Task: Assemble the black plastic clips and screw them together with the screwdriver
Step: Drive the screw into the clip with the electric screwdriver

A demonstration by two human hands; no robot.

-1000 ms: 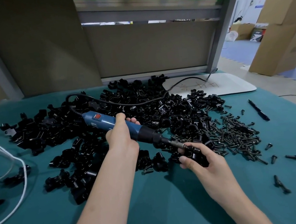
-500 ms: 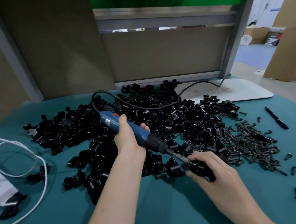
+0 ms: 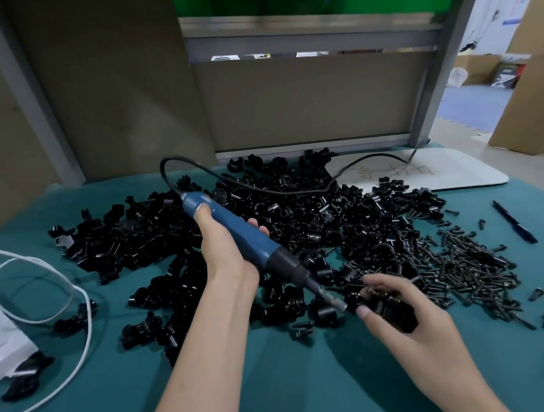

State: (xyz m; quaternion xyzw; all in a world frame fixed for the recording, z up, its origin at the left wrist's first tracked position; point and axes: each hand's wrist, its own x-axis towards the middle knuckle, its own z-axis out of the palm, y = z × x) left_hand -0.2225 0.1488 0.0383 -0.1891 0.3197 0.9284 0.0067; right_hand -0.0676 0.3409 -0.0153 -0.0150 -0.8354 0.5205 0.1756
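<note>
Holding the clip: the person's right hand [image 3: 408,322] curls its fingers [image 3: 381,283] and thumb round a black plastic clip assembly [image 3: 395,313], low over the table, right of centre.
Screwdriver: a blue-bodied electric screwdriver [image 3: 240,235] with a black collar slants down to the right. Its metal bit ends just beside the held clip; whether they touch cannot be told.
Left hand: the left hand [image 3: 225,256] wraps its fingers round the blue barrel, thumb lying along the top.
Power cord: a black cord [image 3: 262,191] arcs from the screwdriver's rear and runs across the heap.
Loose clips: a wide heap of black plastic clips [image 3: 314,215] covers the middle of the table, behind both hands.
Screws: small dark screws [image 3: 469,263] lie scattered right of the heap, near the right hand.
Table: a teal cloth covers the table [image 3: 282,391].
Periphery: a white cable [image 3: 88,310] is looped at left, a black pen [image 3: 515,224] lies at right, and a white board [image 3: 443,172] lies at far right.
</note>
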